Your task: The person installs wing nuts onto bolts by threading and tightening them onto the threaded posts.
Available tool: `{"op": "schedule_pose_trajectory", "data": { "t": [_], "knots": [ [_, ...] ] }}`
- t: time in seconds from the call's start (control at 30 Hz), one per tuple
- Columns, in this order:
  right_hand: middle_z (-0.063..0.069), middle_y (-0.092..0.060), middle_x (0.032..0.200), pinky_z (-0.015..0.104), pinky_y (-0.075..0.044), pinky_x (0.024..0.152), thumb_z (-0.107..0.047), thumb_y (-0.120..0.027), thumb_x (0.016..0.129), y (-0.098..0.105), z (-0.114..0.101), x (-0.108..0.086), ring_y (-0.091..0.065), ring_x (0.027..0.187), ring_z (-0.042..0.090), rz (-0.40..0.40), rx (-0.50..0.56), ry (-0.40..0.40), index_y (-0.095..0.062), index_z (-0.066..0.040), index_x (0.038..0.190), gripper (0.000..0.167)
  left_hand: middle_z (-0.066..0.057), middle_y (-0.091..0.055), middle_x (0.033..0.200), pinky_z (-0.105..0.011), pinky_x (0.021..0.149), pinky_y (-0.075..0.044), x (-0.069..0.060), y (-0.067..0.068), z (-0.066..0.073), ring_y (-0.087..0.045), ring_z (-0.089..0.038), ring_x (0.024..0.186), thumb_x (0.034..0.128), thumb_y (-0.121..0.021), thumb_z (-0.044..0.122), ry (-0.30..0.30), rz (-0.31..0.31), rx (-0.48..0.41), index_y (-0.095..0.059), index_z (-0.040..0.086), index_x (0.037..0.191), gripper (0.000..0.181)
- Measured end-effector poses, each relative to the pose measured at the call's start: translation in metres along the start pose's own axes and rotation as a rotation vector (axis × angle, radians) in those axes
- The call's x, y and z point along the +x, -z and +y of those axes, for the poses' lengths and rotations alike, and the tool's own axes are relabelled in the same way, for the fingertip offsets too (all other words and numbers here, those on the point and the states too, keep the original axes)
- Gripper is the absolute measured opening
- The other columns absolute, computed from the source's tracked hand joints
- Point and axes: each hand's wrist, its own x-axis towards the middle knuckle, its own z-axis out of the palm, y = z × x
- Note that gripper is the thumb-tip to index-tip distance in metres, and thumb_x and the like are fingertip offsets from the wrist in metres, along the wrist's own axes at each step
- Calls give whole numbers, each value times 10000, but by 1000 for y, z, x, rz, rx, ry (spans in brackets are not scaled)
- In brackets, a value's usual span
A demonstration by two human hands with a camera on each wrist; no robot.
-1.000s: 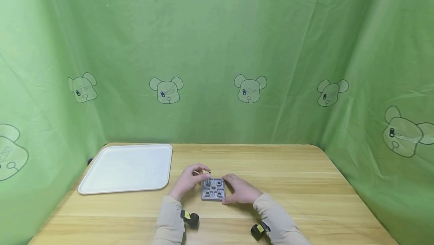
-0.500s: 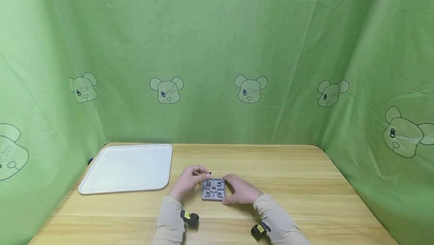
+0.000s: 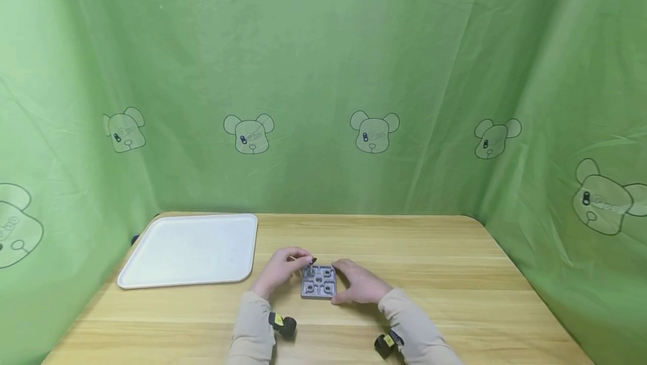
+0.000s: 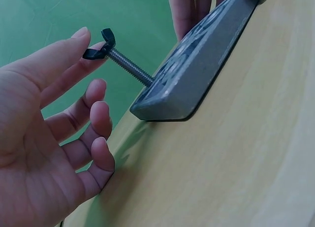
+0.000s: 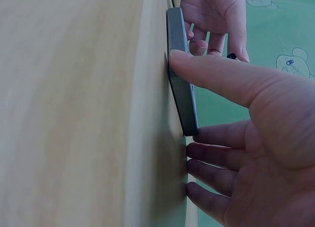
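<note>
Around the scene we see a green curtain (image 3: 313, 62) printed with bear heads, and before it a wooden tabletop (image 3: 414, 258). Toward the tabletop's ten o'clock corner lies a shallow white tray (image 3: 189, 250), rectangular, with a thin raised rim. Well apart from it, we find a person's left hand (image 3: 278, 269) and right hand (image 3: 360, 284) at nine and three o'clock of a square metal plate (image 3: 319, 282), which lies flat on the wood between their fingers, ribbed face up. At the plate's eleven o'clock corner a wing screw (image 4: 129, 65) stands roughly upright, threaded shaft down, black wings raised clear of the plate. We see the left thumb and index finger pinching those wings, the other three fingers loosely curled off the screw. The right fingers grip the plate: the thumb presses near its five o'clock corner, the index finger touches its one o'clock corner.
</note>
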Motion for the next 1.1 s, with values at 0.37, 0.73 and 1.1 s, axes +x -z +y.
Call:
{"op": "schedule_pose_trajectory", "data": {
  "t": [0.37, 0.73, 1.1],
  "knots": [
    [237, -444, 1453, 586, -349, 1096, -338, -838, 688, 0, 0, 0, -459, 1318, 421, -3, 6, 1, -410, 43, 1415, 927, -69, -702, 1119, -323, 822, -459, 2, -1, -3, -590, -154, 972, 969, -557, 341, -3, -15, 39, -710, 134, 1097, 287],
    [234, -441, 1457, 585, -349, 1097, -348, -836, 690, -1, 1, 0, -456, 1321, 422, -3, -2, 3, -410, 35, 1419, 928, -96, -691, 1073, -297, 747, -467, 1, -4, 0, -583, -164, 850, 983, -535, 335, 12, -25, -12, -690, 100, 1124, 315],
    [229, -433, 1465, 578, -343, 1104, -343, -835, 692, -1, 1, 0, -448, 1330, 417, -7, 6, -9, -407, 30, 1422, 925, -153, -599, 874, -251, 572, -440, -1, 0, -1, -508, -164, 668, 977, -554, 315, 58, 56, -83, -584, 16, 1076, 316]
  ]
}}
